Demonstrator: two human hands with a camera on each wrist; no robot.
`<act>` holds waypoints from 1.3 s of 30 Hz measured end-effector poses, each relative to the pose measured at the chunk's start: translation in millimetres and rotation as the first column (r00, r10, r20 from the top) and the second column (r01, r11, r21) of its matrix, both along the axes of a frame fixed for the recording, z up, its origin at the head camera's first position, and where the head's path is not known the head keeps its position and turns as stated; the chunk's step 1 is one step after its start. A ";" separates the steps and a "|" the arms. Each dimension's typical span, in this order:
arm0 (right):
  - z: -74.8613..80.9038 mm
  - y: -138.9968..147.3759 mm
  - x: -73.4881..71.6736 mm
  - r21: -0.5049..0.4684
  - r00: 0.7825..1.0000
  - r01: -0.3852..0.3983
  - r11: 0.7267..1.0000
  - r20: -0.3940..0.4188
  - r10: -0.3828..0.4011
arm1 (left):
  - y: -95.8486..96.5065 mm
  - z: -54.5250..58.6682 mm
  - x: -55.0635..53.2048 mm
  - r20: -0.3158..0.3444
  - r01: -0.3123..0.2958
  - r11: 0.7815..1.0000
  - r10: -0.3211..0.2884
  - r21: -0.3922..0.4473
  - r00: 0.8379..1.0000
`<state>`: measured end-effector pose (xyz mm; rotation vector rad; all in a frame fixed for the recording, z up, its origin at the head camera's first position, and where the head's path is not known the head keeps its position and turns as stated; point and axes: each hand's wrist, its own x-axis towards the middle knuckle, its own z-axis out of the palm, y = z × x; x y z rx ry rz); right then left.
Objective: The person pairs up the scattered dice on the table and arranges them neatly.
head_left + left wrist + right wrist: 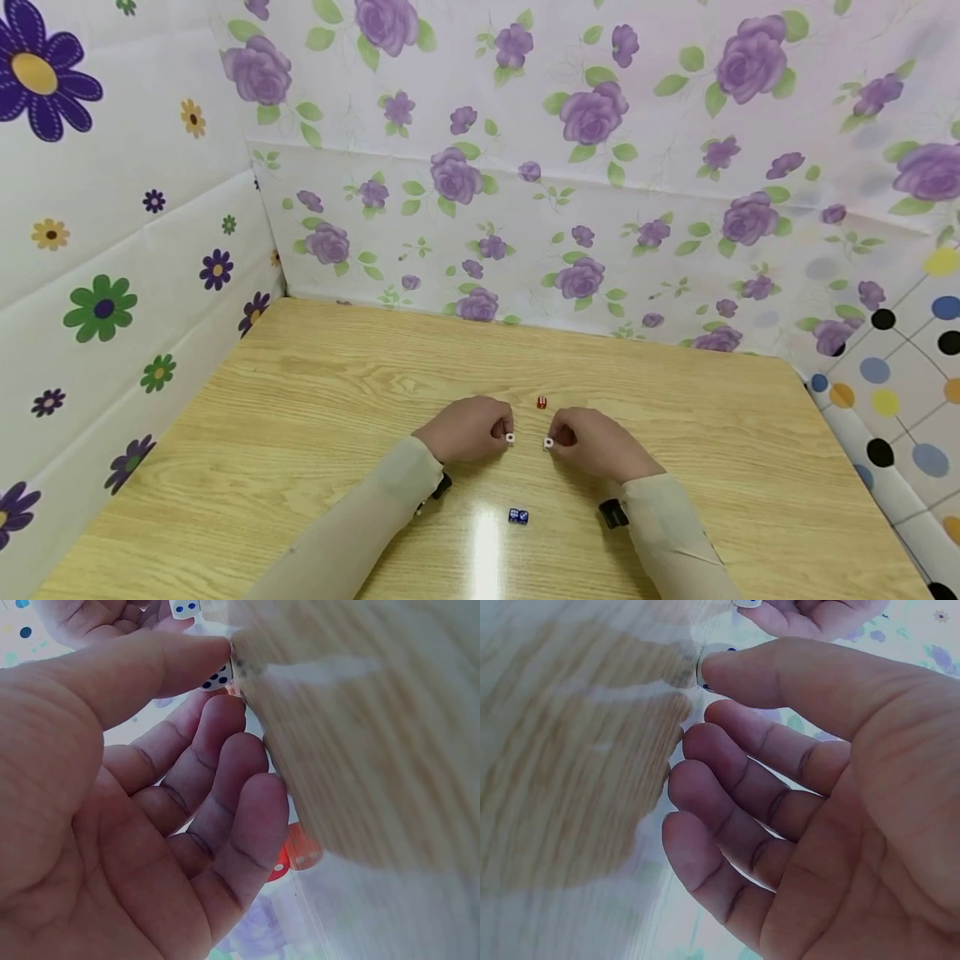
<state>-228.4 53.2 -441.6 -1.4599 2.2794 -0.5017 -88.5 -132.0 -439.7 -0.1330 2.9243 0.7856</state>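
Between thumb and fingers my left hand (467,428) pinches a small white die (510,438) low at the tabletop. In the left wrist view dark pips show on this die (217,678), partly hidden by the thumb. Facing it, my right hand (600,443) pinches a second white die (548,443); the right wrist view shows only a sliver of that die (718,649) beside the thumb. A short gap separates the two white dice. Just beyond them a red die (542,402) lies on the table. Two blue dice (518,517) sit side by side nearer me, between the forearms.
The wooden table (337,367) meets a flowered cloth wall (525,208) at the back. More patterned cloth hangs at the left (150,250) and right (892,400). Dark wrist devices (613,513) are strapped under both wrists. Light glares off the near tabletop.
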 end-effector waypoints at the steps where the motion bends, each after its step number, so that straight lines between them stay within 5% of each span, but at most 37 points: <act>1: -0.3 -0.1 -0.3 -0.001 1.000 -0.001 1.000 -0.004 0.001 | 0.0 1.0 0.4 0.002 -0.002 1.000 0.002 0.002 1.000; 39: -10.6 -3.9 8.4 -0.031 0.998 -0.051 0.998 -0.051 0.049 | 5.4 -0.3 6.1 -0.010 0.000 1.000 0.000 0.001 1.000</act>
